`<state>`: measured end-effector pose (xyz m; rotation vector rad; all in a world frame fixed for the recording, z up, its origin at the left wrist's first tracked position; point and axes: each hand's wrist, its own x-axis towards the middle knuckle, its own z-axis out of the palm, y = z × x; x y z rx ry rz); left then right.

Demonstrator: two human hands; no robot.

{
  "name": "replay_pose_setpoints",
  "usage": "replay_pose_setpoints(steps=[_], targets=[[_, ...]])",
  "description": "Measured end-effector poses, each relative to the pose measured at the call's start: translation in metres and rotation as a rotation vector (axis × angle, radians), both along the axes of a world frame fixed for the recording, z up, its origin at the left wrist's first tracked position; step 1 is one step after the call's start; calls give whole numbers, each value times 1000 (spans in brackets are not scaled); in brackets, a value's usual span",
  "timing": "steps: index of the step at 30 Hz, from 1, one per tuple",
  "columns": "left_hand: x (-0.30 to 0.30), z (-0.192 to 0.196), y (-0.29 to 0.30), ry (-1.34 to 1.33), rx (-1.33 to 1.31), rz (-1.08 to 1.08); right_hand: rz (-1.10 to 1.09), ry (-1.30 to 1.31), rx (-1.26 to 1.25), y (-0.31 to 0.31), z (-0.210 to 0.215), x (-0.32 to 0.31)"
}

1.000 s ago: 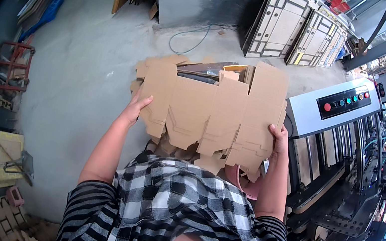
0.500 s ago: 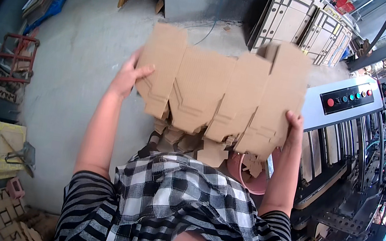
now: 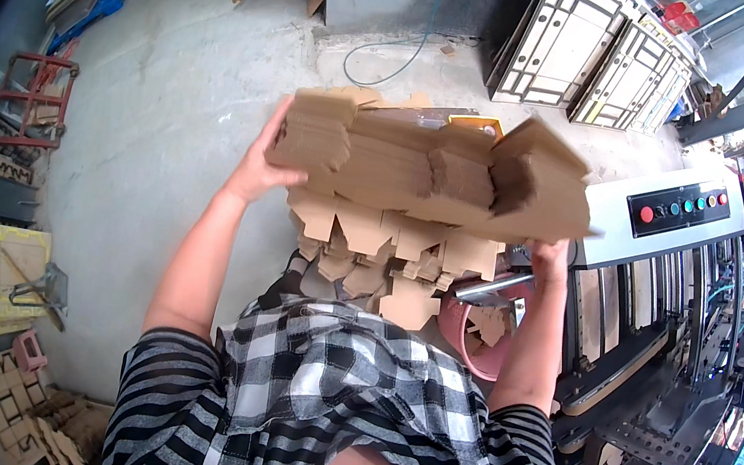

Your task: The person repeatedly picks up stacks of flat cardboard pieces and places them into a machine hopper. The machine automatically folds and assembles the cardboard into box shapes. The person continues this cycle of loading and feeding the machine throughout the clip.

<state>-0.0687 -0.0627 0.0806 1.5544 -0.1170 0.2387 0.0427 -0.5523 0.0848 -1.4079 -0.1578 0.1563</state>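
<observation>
Gripping the cardboard stack (image 3: 431, 169) only at its ends, my left hand (image 3: 257, 173) and right hand (image 3: 551, 257) risk middle sheets sliding out.

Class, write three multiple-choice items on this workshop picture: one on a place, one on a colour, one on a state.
1. Where is the grey control panel with coloured buttons?
A. to the person's right
B. to the person's left
C. on the floor behind

2. What colour is the round plastic basket beneath the sheets?
A. blue
B. pink
C. black

3. How is the stack of brown die-cut cardboard sheets held?
A. lying on the floor
B. in one hand
C. gripped by both hands

Key: 1 A, it sits on the machine at the right; 2 B, its rim shows pink; 3 C, the left hand and right hand grip opposite ends.
</observation>
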Motion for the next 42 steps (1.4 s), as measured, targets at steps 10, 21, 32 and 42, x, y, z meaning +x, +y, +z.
replay_pose_setpoints(steps=[10, 21, 32, 42], targets=[[-1, -15, 4, 162, -28, -81, 298, 70, -524, -6, 27, 22], [-5, 14, 3, 247, 392, -102, 474, -143, -986, -15, 65, 22], [3, 3, 1, 170, 375, 17, 302, -73, -840, -1, 67, 20], [-5, 12, -1, 246, 210, 3, 364, 98, -635, 1, 77, 17]])
